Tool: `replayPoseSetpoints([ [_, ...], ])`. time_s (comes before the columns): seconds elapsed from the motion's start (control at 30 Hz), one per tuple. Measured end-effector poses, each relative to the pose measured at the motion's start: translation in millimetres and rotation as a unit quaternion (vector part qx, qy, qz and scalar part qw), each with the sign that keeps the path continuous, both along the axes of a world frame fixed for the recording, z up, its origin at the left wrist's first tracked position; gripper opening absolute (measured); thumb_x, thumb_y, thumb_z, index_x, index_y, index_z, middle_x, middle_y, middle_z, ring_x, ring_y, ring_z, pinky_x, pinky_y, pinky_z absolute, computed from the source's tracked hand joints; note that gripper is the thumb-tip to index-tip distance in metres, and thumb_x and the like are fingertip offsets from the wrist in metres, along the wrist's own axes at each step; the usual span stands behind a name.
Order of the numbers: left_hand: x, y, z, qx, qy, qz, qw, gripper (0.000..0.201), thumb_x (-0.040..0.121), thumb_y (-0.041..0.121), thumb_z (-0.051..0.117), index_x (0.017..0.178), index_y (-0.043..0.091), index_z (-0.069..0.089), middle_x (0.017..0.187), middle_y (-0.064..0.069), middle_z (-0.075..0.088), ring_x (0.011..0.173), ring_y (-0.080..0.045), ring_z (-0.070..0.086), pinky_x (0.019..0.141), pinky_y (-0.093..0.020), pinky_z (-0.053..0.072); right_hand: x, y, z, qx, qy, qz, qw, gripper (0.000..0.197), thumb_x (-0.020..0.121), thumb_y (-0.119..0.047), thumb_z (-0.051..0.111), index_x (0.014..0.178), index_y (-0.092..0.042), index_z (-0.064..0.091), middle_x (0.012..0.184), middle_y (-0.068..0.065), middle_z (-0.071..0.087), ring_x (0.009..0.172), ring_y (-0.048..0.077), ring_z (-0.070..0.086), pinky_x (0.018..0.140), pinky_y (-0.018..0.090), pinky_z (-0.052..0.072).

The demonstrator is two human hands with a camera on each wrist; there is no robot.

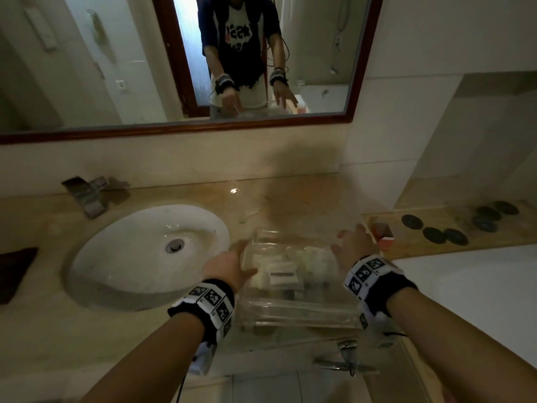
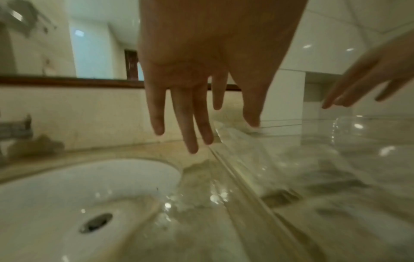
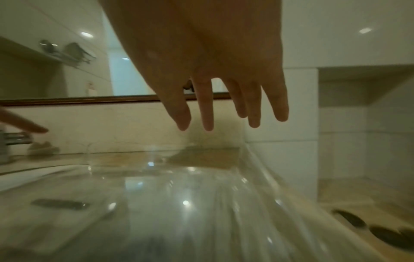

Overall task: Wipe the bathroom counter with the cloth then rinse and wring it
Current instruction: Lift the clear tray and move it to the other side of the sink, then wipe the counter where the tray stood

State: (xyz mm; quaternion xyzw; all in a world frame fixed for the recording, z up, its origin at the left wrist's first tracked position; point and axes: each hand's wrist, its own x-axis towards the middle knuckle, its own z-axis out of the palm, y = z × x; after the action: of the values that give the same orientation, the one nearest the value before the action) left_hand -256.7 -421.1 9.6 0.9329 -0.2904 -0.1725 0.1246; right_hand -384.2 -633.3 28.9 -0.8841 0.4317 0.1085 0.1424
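Observation:
A clear plastic box [image 1: 299,289] with small white items inside stands on the beige marble counter [image 1: 290,196], right of the sink. My left hand [image 1: 232,260] is at the box's left side, fingers straight and spread [image 2: 190,113]; its thumb is at the box rim [image 2: 280,125]. At the right side of the box, my right hand [image 1: 353,242] is spread too and holds nothing [image 3: 224,106]. A crumpled brownish cloth [image 2: 38,144] lies by the faucet at the back wall, also in the right wrist view [image 3: 42,148]. Neither hand touches it.
The white oval sink [image 1: 96,266] with its drain lies left of the box; the steel faucet [image 1: 87,196] is behind it. A small orange packet [image 1: 385,238] and several dark round stones [image 1: 444,235] sit on the right ledge. A mirror [image 1: 116,68] hangs above.

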Motion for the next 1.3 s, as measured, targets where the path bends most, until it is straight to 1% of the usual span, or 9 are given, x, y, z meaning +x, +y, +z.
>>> replayPoseSetpoints([
  [0.07, 8, 9, 18, -0.008, -0.100, 0.020, 0.995, 0.054, 0.091, 0.047, 0.046, 0.142, 0.036, 0.030, 0.104, -0.002, 0.070, 0.098, -0.021, 0.065, 0.080, -0.033, 0.052, 16, 10, 15, -0.035, -0.011, 0.050, 0.998, 0.033, 0.096, -0.030, 0.042, 0.122, -0.014, 0.055, 0.132, 0.012, 0.047, 0.115, 0.031, 0.052, 0.098, 0.040, 0.044],
  [0.17, 23, 27, 37, -0.039, -0.123, 0.062, 0.990, 0.045, 0.093, 0.040, 0.042, 0.137, 0.033, 0.039, 0.104, 0.000, 0.071, 0.100, -0.021, 0.065, 0.086, -0.033, 0.051, 42, 30, 27, -0.026, -0.028, 0.110, 0.993, 0.027, 0.094, -0.020, 0.045, 0.110, -0.009, 0.064, 0.113, 0.011, 0.066, 0.102, 0.029, 0.062, 0.086, 0.035, 0.050],
  [0.3, 43, 65, 47, -0.061, -0.129, 0.089, 0.986, 0.041, 0.092, 0.034, 0.043, 0.134, 0.033, 0.044, 0.106, -0.001, 0.070, 0.101, -0.023, 0.064, 0.085, -0.034, 0.050, 79, 78, 37, 0.000, -0.051, 0.161, 0.986, 0.024, 0.094, -0.021, 0.048, 0.093, -0.007, 0.068, 0.095, 0.009, 0.068, 0.095, 0.027, 0.065, 0.081, 0.032, 0.053],
  [0.43, 69, 119, 44, -0.074, -0.117, 0.137, 0.981, 0.036, 0.092, 0.035, 0.045, 0.128, 0.033, 0.049, 0.105, -0.001, 0.070, 0.098, -0.023, 0.065, 0.082, -0.032, 0.051, 116, 133, 41, 0.008, -0.075, 0.212, 0.974, 0.034, 0.094, -0.021, 0.044, 0.063, -0.010, 0.049, 0.072, 0.006, 0.054, 0.080, 0.022, 0.054, 0.066, 0.026, 0.038],
  [0.63, 124, 216, 28, -0.049, -0.100, 0.183, 0.977, 0.034, 0.091, 0.031, 0.047, 0.124, 0.030, 0.053, 0.106, -0.002, 0.071, 0.101, -0.022, 0.064, 0.082, -0.030, 0.051, 186, 217, 40, -0.017, -0.058, 0.309, 0.949, 0.031, 0.096, -0.024, 0.040, 0.116, -0.009, 0.059, 0.120, 0.010, 0.062, 0.110, 0.026, 0.058, 0.090, 0.030, 0.045],
  [0.77, 175, 279, 15, -0.005, -0.088, 0.175, 0.981, 0.037, 0.092, 0.029, 0.046, 0.128, 0.028, 0.050, 0.113, -0.002, 0.067, 0.107, -0.023, 0.062, 0.088, -0.032, 0.049, 240, 280, 30, -0.001, -0.028, 0.328, 0.944, 0.028, 0.095, -0.023, 0.041, 0.113, -0.013, 0.061, 0.115, 0.007, 0.063, 0.110, 0.027, 0.058, 0.089, 0.033, 0.045],
  [0.87, 224, 330, 5, 0.038, -0.072, 0.174, 0.981, 0.038, 0.092, 0.030, 0.045, 0.128, 0.025, 0.053, 0.121, -0.005, 0.063, 0.112, -0.026, 0.060, 0.091, -0.034, 0.049, 282, 330, 19, 0.017, -0.002, 0.330, 0.944, 0.025, 0.093, -0.025, 0.044, 0.076, -0.016, 0.060, 0.080, 0.005, 0.060, 0.101, 0.029, 0.063, 0.075, 0.031, 0.045],
  [1.0, 276, 388, -9, 0.097, -0.055, 0.152, 0.982, 0.039, 0.093, 0.025, 0.046, 0.131, 0.020, 0.051, 0.133, -0.007, 0.051, 0.124, -0.026, 0.046, 0.099, -0.036, 0.045, 324, 385, 10, 0.016, 0.042, 0.353, 0.935, 0.032, 0.094, -0.030, 0.044, 0.117, -0.014, 0.059, 0.118, 0.008, 0.062, 0.110, 0.027, 0.059, 0.094, 0.037, 0.050],
  [1.3, 337, 406, -46, 0.130, -0.011, 0.124, 0.984, 0.066, 0.089, 0.039, 0.052, 0.146, 0.021, 0.025, 0.150, -0.012, 0.021, 0.138, -0.030, 0.024, 0.111, -0.040, 0.035, 392, 425, -11, 0.046, 0.085, 0.365, 0.926, 0.033, 0.096, -0.026, 0.044, 0.125, -0.014, 0.056, 0.130, 0.007, 0.056, 0.120, 0.024, 0.052, 0.101, 0.033, 0.040],
])
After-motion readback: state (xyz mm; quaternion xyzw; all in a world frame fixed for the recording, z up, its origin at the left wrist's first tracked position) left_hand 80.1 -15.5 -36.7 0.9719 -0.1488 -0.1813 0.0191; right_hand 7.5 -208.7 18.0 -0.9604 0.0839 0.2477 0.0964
